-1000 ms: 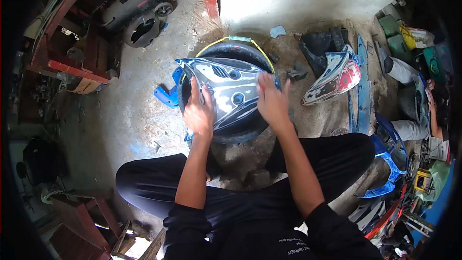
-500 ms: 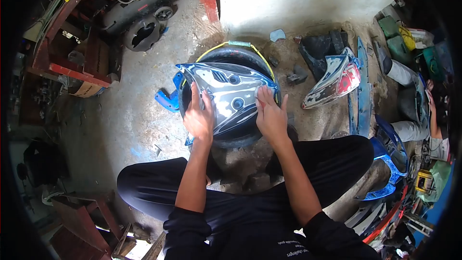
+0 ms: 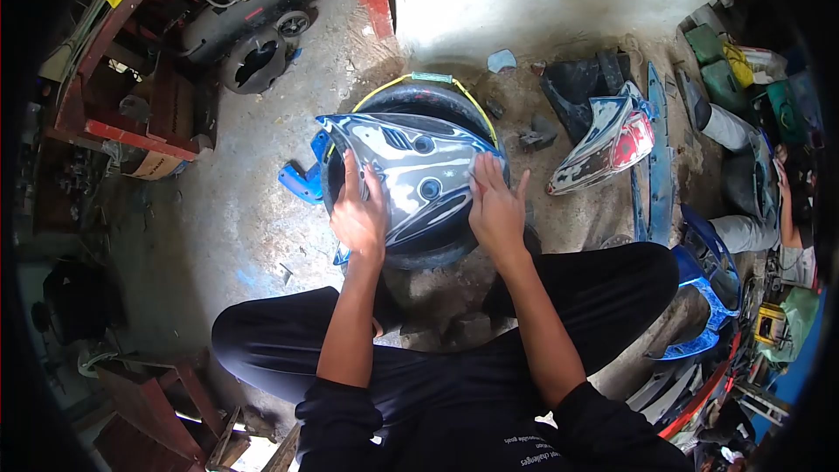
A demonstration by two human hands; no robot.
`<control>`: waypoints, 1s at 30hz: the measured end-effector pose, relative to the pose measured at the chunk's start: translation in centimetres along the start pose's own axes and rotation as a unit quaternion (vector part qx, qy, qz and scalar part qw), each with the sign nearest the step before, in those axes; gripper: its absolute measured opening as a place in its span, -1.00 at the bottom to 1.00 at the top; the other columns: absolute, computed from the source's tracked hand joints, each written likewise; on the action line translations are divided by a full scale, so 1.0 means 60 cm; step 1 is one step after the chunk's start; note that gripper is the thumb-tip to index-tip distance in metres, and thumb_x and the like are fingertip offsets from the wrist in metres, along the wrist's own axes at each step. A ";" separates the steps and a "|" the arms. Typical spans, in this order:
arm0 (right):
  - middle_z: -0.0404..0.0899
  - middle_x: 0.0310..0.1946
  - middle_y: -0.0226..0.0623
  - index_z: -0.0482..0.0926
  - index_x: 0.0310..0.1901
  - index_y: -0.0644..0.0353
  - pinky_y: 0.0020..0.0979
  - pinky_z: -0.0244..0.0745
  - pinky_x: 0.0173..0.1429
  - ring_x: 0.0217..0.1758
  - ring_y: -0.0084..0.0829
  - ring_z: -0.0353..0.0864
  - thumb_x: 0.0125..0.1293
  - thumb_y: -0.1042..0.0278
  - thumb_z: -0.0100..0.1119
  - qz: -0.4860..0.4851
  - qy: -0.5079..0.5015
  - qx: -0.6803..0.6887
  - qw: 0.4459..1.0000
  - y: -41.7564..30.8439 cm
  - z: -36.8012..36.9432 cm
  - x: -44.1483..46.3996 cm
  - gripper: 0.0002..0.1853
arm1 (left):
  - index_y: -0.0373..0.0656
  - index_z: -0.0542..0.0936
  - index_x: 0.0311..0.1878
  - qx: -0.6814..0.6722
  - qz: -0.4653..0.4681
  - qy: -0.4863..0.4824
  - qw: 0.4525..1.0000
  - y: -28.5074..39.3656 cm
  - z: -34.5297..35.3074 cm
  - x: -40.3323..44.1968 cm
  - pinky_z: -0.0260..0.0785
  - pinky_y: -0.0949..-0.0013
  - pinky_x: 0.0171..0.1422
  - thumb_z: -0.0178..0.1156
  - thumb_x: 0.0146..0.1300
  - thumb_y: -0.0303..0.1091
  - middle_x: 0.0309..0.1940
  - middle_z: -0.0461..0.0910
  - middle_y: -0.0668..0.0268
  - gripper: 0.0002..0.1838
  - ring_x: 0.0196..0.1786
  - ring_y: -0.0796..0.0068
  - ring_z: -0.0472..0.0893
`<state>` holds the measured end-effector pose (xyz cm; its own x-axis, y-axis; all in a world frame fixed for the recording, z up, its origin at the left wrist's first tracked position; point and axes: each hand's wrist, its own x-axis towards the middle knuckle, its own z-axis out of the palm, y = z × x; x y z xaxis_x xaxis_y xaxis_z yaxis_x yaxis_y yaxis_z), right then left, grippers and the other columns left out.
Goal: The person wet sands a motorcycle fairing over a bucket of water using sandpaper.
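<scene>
A motorcycle fairing panel (image 3: 393,177), blue at its edges with worn grey and white patches, lies across a black round tub (image 3: 428,253) with a yellow handle. My left hand (image 3: 360,220) holds the panel's left side, its index finger stretched along the surface and its thumb apart; some fingers are hidden. My right hand (image 3: 498,214) presses its fingers on the panel's right end, the little finger sticking out. Under those fingers, whatever is pinched is mostly covered and I cannot make it out. Two round holes and a slotted vent show between my hands.
A blue plastic part (image 3: 301,182) sits left of the tub. To the right lie a red-and-white fairing piece (image 3: 603,144), a black panel (image 3: 581,87) and a blue fairing (image 3: 712,297). Another person's hand (image 3: 780,177) shows at far right. An air compressor (image 3: 240,13) stands upper left.
My right hand has shifted slightly right and down on the panel, covering the pale patch seen under its fingers before. My left hand keeps its place on the panel.
</scene>
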<state>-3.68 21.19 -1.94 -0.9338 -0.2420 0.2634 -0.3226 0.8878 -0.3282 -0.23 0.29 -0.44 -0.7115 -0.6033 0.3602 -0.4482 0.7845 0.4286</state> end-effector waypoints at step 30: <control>0.71 0.03 -0.11 0.63 0.24 0.26 -0.27 0.52 0.13 0.06 -0.27 0.67 0.66 0.00 -0.06 0.359 -0.051 0.469 0.806 -0.036 0.033 0.068 -0.50 | -0.22 0.26 0.59 -0.038 -0.029 -0.162 0.986 0.007 -0.119 0.067 0.56 -0.11 -0.01 0.31 0.40 -0.09 -0.19 0.73 -0.20 -0.20 -0.13 -0.27 0.73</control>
<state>-7.08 17.50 -1.96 -0.9243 0.1291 -0.3592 0.3755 0.1393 -0.9163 0.59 -2.85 7.11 -0.8270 -0.5596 0.0548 -0.4603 0.7297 0.5056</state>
